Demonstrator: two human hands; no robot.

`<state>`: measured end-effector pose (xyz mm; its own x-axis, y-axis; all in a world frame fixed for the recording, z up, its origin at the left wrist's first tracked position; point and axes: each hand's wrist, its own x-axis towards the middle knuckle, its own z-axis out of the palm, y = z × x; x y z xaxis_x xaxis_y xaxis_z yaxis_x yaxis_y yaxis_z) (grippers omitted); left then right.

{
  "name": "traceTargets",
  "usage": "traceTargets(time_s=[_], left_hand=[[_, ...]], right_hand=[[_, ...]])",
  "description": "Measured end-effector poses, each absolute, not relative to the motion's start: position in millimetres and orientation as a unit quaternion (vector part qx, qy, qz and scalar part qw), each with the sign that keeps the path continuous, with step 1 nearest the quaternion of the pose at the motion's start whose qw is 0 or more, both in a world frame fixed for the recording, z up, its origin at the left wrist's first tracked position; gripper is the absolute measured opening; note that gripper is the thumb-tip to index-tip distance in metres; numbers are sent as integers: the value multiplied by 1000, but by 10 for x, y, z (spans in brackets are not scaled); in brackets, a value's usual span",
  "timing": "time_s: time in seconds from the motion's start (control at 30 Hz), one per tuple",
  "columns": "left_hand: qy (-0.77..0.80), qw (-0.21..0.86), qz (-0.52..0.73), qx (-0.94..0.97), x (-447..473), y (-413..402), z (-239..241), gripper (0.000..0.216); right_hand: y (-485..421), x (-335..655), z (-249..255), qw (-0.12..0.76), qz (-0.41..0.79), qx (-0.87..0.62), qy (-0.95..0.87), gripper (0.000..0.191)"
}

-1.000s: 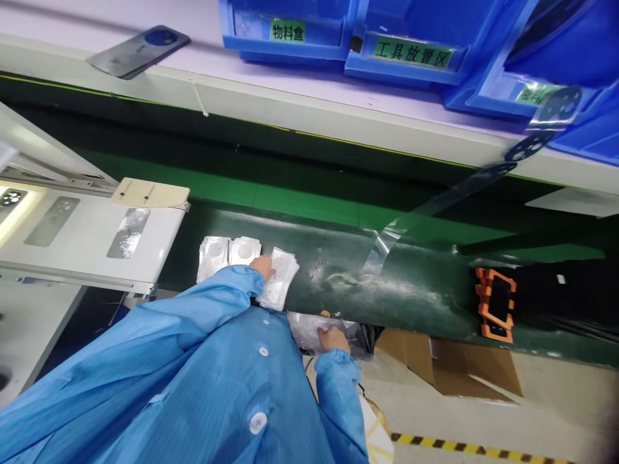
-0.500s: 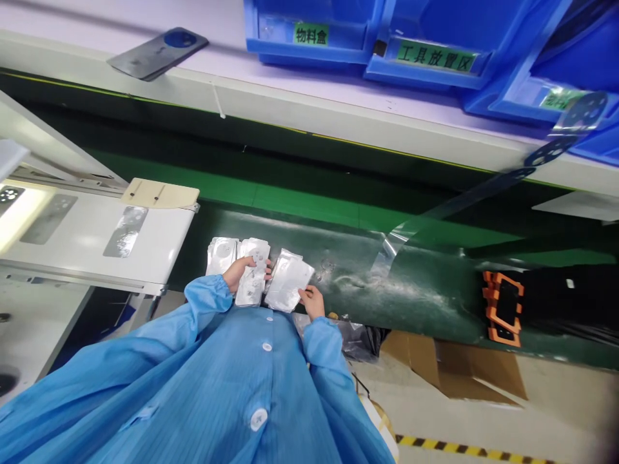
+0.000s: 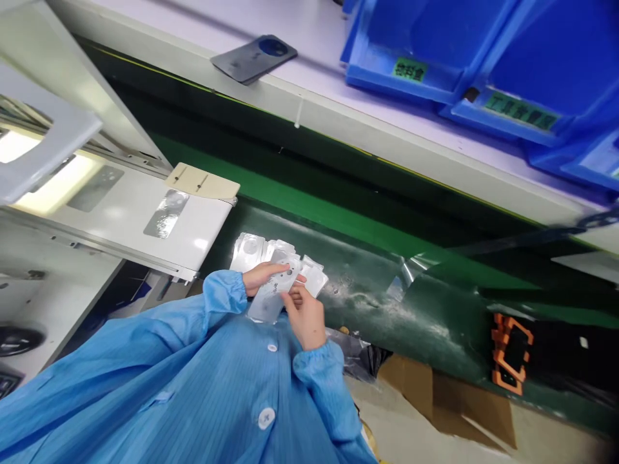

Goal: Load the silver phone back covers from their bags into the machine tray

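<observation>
My left hand [image 3: 258, 279] holds a flat silvery film-covered part [image 3: 271, 298] by its left edge, just above my blue smock. My right hand [image 3: 305, 314] has its fingers pinched on the right side of the same part. Behind the hands, a small pile of similar silvery parts [image 3: 251, 248] lies on the dark green mat [image 3: 367, 290]. One more of them [image 3: 316, 278] sticks out to the right of the held part.
A white machine table [image 3: 120, 216] with a silvery part [image 3: 166, 214] on it stands at left. A dark phone back cover [image 3: 253, 58] lies on the pale shelf; blue bins [image 3: 464, 58] sit at upper right. An orange fixture [image 3: 511, 351] and cardboard [image 3: 435, 393] are at lower right.
My right hand came up from the bag below the mat and joined the left on one silvery part, which is now lifted toward my chest. The view swung left.
</observation>
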<state>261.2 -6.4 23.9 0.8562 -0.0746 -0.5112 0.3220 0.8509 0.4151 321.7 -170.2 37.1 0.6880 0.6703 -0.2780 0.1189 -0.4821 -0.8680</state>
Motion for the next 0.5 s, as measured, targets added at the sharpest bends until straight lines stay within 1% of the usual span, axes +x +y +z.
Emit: traceTargets(time_s=[0.07,0.13,0.2,0.27,0.37,0.5], left_hand=[[227,942,-99,228,2417,-48,313,44],[211,951,-95,204,2192,-77,335,48],[198,959,-78,187,1975,-126,318,49],[195,963,-43,183,1777,-149,288,46],[187,963,-5,191,1497,-98,269,40],[149,967,30,204,1122,57,307,39]], right_hand=[[-1716,3322,557,418,243,-839,-248,27],[-1682,3476,662,437,216,-839,-242,30],[-1514,3576,699,465,260,-802,-269,31],[-1222,3562,698,468,348,-744,-325,30],[-702,3363,698,445,450,-672,-385,30],[-130,3028,775,392,514,-610,-458,26]])
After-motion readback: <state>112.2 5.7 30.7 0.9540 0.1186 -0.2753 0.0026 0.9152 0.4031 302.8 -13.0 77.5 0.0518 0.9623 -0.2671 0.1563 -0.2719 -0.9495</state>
